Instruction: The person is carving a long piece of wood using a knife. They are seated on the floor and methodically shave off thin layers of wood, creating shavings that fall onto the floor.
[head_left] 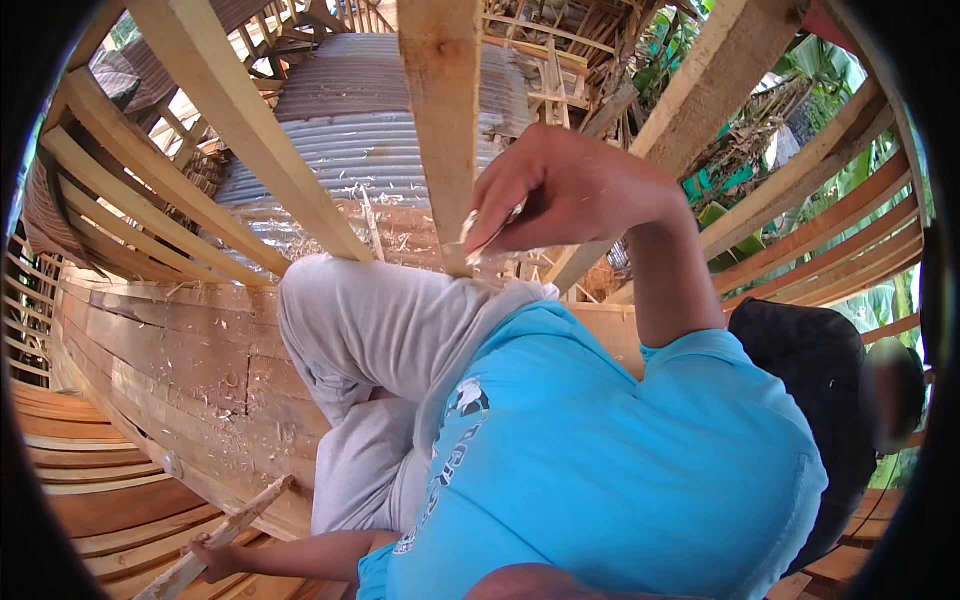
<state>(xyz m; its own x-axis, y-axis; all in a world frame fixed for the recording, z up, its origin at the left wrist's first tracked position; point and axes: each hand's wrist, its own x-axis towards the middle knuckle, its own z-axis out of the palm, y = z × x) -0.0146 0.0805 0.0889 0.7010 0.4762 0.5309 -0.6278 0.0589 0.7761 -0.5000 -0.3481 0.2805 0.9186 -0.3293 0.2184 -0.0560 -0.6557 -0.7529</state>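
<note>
My right hand (560, 195) is raised in front of a wide upright wooden post. Its fingers are pinched on a small, thin, pale piece (492, 238), partly hidden by the fingers; I cannot make out its kind. Low on the left, my left hand (210, 557) is wrapped round a long, rough-edged wooden stick (245, 517). The stick slants across the edge of the wooden planks. My bent legs, in light grey trousers (385, 310), lie between the two hands.
Several wooden posts (445, 120) and slats (780, 240) surround me. Wood shavings are scattered over the brown boards (200, 365) at the left. Corrugated metal sheets (340, 120) lie beyond the posts. A person in black (800, 390) is close by at the right.
</note>
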